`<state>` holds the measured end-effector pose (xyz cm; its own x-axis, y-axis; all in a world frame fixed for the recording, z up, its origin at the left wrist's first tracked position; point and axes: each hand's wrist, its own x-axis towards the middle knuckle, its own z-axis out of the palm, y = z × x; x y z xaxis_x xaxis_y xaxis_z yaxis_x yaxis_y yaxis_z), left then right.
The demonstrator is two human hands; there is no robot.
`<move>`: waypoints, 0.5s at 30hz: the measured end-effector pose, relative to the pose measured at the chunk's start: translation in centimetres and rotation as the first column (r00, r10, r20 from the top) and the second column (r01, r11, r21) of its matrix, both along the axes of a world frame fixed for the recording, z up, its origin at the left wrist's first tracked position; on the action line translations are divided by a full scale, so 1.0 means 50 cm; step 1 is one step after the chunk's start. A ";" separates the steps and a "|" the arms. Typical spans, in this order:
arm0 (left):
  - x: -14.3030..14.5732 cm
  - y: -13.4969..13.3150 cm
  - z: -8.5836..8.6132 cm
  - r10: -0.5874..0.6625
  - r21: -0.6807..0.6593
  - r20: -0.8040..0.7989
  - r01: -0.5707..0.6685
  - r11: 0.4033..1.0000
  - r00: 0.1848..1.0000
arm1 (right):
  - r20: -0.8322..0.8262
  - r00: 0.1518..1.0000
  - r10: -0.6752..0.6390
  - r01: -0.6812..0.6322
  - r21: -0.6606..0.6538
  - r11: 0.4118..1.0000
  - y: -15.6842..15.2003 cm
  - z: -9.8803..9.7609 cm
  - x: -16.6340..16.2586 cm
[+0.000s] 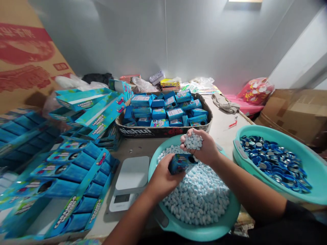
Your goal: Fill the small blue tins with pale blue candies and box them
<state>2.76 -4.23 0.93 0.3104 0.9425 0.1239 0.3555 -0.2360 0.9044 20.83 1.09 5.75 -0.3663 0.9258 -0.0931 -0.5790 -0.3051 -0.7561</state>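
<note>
We observe the left grip (165, 177) closed around a small blue box (182, 164), which sits tilted over the left part of a turquoise basin (196, 234). A dark round area shows at the box's right end; we cannot tell how full the box is. The right grip (208, 148) is cupped, holding a heaped handful of pale pellets (193, 140) just above and beyond the box; we cannot tell whether hand and box touch. Beneath both, we see loose white and light blue pellets (201, 197) filling much of the basin. Left of it, on the tabletop (217, 119), lies a white scale (133, 173) with its display at the near end. On the far side, we note a low carton (135, 133) full of blue boxes (158, 113). At near left stands a display tray (73, 207) lettered CARAMELO, with blue boxes in rows; beyond it, similar trays (97, 112) pile up at angles. At right, we find a second turquoise basin (251, 170) holding blue-rimmed caps (276, 165), with a grey cloth (224, 103) and a red object (233, 124) farther off.
</note>
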 end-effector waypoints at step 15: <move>-0.001 0.000 0.002 -0.007 -0.046 -0.013 0.006 0.999 1.000 | -0.003 0.999 0.040 -0.040 0.024 0.999 -0.004 0.005 -0.003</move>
